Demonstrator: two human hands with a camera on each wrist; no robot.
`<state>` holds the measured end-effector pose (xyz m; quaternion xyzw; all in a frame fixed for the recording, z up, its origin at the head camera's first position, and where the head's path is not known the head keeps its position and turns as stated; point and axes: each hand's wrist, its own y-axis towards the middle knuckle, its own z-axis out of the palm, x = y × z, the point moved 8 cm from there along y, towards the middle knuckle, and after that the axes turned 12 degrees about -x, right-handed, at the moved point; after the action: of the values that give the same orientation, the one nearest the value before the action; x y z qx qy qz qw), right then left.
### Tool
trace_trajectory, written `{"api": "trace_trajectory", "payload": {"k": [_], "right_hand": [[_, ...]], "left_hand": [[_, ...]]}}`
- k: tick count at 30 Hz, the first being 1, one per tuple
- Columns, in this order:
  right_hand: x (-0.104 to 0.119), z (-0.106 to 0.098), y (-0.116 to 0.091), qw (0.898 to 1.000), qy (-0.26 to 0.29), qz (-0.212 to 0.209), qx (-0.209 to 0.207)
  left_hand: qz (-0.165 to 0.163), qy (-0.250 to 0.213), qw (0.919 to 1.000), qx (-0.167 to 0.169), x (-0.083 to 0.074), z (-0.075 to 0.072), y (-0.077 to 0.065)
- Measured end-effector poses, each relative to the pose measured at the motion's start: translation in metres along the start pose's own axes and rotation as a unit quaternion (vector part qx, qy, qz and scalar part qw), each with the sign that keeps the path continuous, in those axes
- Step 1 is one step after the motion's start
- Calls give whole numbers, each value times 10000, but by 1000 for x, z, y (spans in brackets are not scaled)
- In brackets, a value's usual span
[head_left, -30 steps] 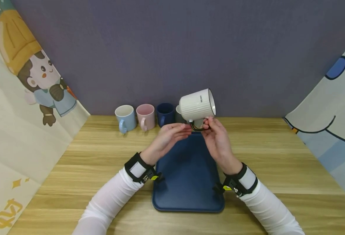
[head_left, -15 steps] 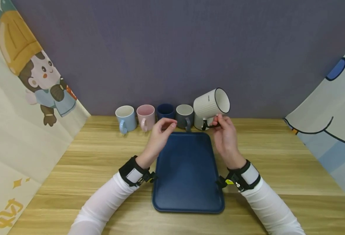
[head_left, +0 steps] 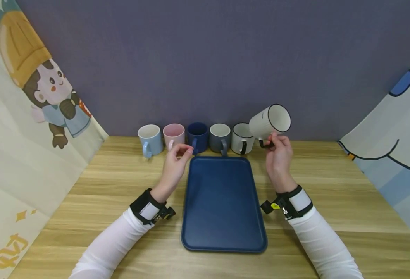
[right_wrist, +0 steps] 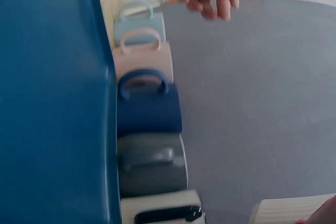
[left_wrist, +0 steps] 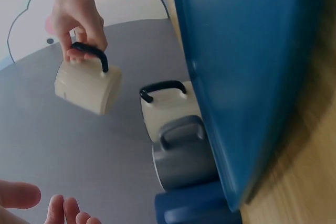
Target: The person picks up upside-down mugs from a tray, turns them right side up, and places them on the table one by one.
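A white ribbed mug (head_left: pixel 260 123) with a black rim and black handle is held up in the air, tipped on its side with its mouth toward the upper right. My right hand (head_left: pixel 279 157) grips it by the handle. In the left wrist view the same mug (left_wrist: pixel 86 85) hangs from the right hand's fingers. My left hand (head_left: pixel 173 166) is raised over the table left of the tray, its fingers loosely bent and holding nothing. Another white mug (head_left: pixel 242 138) with a black handle stands upright at the right end of a row, beside a grey mug (head_left: pixel 220 138).
A dark blue tray (head_left: pixel 224 205) lies on the wooden table (head_left: pixel 316 221), in front of the row. Farther left in the row stand a navy mug (head_left: pixel 197 136), a pink mug (head_left: pixel 174 135) and a light blue mug (head_left: pixel 150 139). Behind them rises a grey panel (head_left: pixel 205 66).
The right hand has carried the tilted mug to the right, uncovering the white mug at the row's end. My left hand has come away from the held mug and moved left.
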<state>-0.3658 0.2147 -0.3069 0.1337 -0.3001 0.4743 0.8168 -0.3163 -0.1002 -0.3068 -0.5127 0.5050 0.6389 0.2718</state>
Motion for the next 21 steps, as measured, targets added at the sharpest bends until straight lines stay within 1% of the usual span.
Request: {"api": "trace_trajectory", "payload": {"k": [6,12,14,16,21], "right_hand": [[0,-13,19,9992,103,-119,-377],[1,-21,30,9979,-50,-279,-587],[0,-24,33,9975,-122,-312,-624],[0,-25,35,9969,-282,-387,-620],[-3,-29,39,9941,-690,-593,-592]], "left_hand": [[-57,128,9999,-93,9,-14,2],[-189,251,9994,-136,-12,-29,-7],[-253,353,9990,-145,-15,-33,-8],[-357,347,9986,-180,-5,-36,-6],[-408,350,9981,-296,20,-46,1]]}}
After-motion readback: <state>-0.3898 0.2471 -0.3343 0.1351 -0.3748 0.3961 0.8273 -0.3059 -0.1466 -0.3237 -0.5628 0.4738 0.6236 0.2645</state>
